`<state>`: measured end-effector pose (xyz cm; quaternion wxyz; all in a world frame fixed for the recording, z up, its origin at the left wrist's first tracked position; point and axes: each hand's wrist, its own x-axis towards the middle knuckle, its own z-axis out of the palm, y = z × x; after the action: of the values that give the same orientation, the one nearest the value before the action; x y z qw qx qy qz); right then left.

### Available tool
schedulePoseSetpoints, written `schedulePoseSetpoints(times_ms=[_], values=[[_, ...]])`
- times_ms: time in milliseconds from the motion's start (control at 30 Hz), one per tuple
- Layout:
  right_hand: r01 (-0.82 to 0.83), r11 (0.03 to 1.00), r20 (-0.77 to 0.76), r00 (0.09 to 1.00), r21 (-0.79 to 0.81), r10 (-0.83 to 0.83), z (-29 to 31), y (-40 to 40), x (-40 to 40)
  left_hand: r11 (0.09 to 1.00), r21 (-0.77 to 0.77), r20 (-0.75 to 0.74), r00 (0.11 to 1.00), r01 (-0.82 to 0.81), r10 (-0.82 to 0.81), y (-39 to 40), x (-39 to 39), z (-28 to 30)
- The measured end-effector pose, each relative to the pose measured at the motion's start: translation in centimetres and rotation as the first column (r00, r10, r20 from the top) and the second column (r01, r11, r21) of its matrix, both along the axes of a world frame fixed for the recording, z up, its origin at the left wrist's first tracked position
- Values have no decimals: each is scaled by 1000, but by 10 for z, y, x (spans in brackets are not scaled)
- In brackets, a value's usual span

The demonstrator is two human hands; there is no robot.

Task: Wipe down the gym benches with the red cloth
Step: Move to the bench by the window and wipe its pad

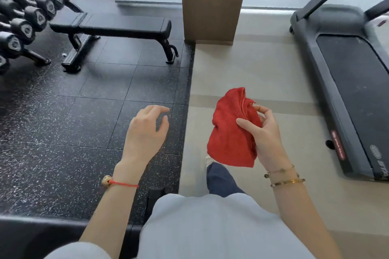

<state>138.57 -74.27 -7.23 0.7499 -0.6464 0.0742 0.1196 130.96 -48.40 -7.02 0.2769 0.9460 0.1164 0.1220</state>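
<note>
Right hand (266,134) is pinching the red cloth (229,130) between thumb and curled fingers; cloth is hanging bunched in the air over the beige floor (252,73). Left hand (145,130) is hovering over the black rubber floor (63,111), fingers loosely spread, holding nothing. 1 gym bench (117,24) is standing well apart ahead-left, beside the dumbbell rack (25,17). Treadmill (347,82) is sitting at right.
</note>
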Motion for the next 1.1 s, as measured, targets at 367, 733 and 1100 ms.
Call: schedulePoseSetpoints(times_ms=[367, 733, 1100], values=[[-262, 962, 37, 963, -75, 266, 26, 92, 253, 960, 5, 29, 960, -280, 280, 58, 176, 7], [-413, 910, 14, 910, -44, 413, 3, 244, 399, 915, 0, -4, 915, -404, 404, 177, 293, 0], [-396, 918, 70, 916, 18, 394, 23, 464, 535, 929, 75, 19, 932, -361, 361, 394, 430, 33]])
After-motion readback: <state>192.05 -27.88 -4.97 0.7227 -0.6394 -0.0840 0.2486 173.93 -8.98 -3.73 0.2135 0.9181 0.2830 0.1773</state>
